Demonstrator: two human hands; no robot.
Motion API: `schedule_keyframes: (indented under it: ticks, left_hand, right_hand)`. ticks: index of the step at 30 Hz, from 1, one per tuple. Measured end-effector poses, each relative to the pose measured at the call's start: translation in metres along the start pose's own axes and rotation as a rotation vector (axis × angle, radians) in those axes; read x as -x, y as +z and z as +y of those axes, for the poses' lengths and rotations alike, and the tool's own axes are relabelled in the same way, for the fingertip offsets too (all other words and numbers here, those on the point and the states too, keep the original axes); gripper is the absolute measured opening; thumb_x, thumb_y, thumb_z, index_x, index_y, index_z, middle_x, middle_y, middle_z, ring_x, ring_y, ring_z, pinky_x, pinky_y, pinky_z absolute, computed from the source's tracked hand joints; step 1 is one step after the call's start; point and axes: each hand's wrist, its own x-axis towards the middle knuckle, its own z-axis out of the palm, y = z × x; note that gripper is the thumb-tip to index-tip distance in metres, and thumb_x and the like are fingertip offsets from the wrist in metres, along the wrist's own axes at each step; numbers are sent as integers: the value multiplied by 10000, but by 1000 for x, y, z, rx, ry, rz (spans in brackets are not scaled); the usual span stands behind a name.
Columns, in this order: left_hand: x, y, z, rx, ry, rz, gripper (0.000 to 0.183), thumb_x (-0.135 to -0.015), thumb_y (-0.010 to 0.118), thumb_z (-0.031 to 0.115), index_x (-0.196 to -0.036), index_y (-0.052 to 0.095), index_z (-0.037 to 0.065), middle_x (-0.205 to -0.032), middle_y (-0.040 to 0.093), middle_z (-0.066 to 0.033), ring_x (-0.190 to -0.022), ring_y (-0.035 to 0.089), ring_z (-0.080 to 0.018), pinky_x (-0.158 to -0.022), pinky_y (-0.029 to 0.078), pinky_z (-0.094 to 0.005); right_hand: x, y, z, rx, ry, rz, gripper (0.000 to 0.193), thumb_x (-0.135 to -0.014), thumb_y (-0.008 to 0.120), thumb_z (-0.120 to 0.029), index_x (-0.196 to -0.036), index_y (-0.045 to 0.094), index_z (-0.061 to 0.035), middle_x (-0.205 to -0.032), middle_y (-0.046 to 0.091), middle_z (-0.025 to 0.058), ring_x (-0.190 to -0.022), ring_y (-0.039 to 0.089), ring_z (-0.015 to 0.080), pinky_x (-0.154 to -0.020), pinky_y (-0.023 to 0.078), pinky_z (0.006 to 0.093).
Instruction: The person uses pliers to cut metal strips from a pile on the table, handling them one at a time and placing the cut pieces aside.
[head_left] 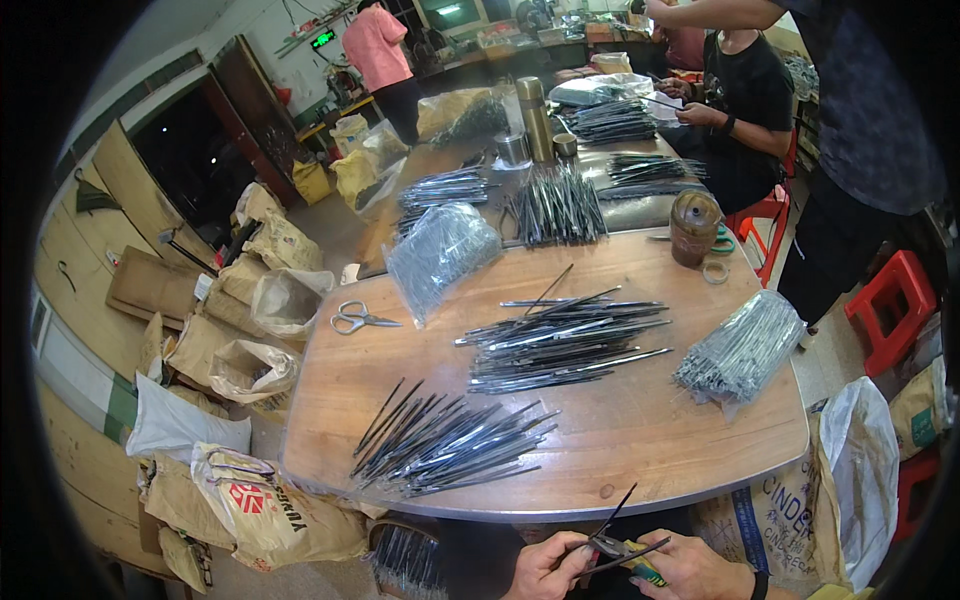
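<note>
Just off the table's near edge, my left hand (547,566) is closed on a thin black strip (615,508) that points up and away. My right hand (695,567) is wrapped round pliers (608,546) with yellow-green grips, their jaws close to my left fingertips. Another dark strip (630,555) slants across below the jaws; which hand supports it I cannot tell. On the wooden table (660,440) ahead lie a loose pile of dark strips (450,445) at the near left and a larger pile (565,345) in the middle.
Scissors (362,318) lie at the table's left. Clear bags of strips (443,255) (742,350) flank the middle pile. A brown jar (694,230) and tape roll (715,272) stand far right. Sacks (280,510) crowd the left floor. A seated person (745,110) and a standing person (860,120) are at right.
</note>
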Motion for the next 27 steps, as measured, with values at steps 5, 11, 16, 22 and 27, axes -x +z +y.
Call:
schedule_keyframes:
  ticks: [5,11,16,22,27]
  left_hand:
    - [-4,-6,-7,-19,9,16,100,-965,568,62,-954,649,4,-644,574,37,-538,475,-20,-479,366,-200]
    - [-20,-17,30,174,-193,-18,109,-989,544,122,-953,620,52,-696,551,21,-536,456,-48,-489,361,-196]
    - [-30,-98,50,-213,15,401,51,-923,608,59,-950,648,44,-765,583,11,-652,519,-57,-541,431,-209]
    - [-77,-161,50,-1576,604,422,314,-782,698,43,-1081,612,2,-971,598,-168,-907,564,-357,-795,454,-426]
    - [-91,-126,73,-1070,514,222,308,-768,721,60,-1056,638,-12,-968,603,-163,-946,562,-350,-832,439,-427]
  right_hand:
    - [-8,-2,5,-33,-21,-68,386,-789,673,-69,-1161,603,2,-1016,579,201,-899,580,389,-764,510,437]
    - [-32,-14,-2,-17,102,-109,362,-805,719,-206,-1115,652,-31,-1054,615,172,-945,612,343,-813,511,421]
    - [-37,-71,20,32,281,-78,322,-878,697,-250,-1138,657,-64,-1072,609,170,-957,627,341,-759,530,416]
    - [-98,-96,89,798,17,191,243,-705,712,-65,-929,656,12,-1002,578,159,-893,594,317,-744,508,405]
    - [-98,-103,91,925,-102,148,206,-638,678,-37,-832,630,16,-1032,577,164,-854,574,296,-727,501,376]
